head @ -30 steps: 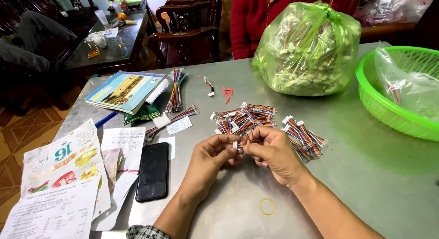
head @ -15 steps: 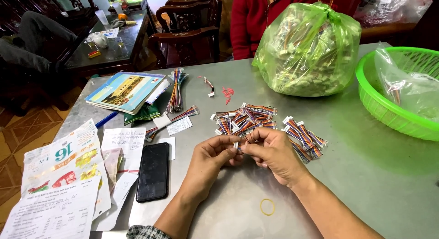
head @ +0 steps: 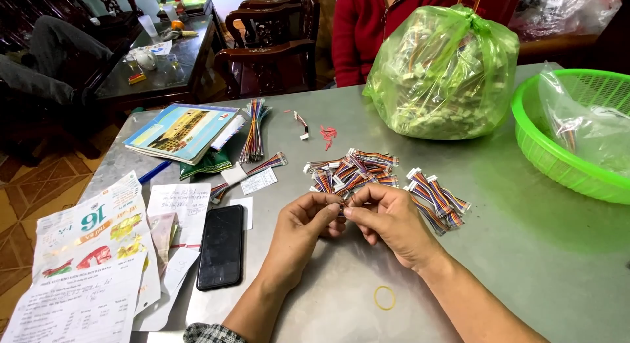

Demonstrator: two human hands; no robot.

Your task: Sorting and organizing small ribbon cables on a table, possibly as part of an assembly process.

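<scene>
Left hand and right hand meet fingertip to fingertip, both pinched shut on small wire connector, close over wire bundle pile; rubber band lies nearby.

Our two forearms come in from 6 o'clock, bare and angled toward each other, the left from about 7 o'clock, the right from about 5 o'clock. Our left hand lies with fingers curled and thumb pointing toward 3 o'clock. Our right hand faces it, knuckles up, fingers bent inward. The fingertips of both meet at the centre, each grip pinched tight, wrists held low.
</scene>
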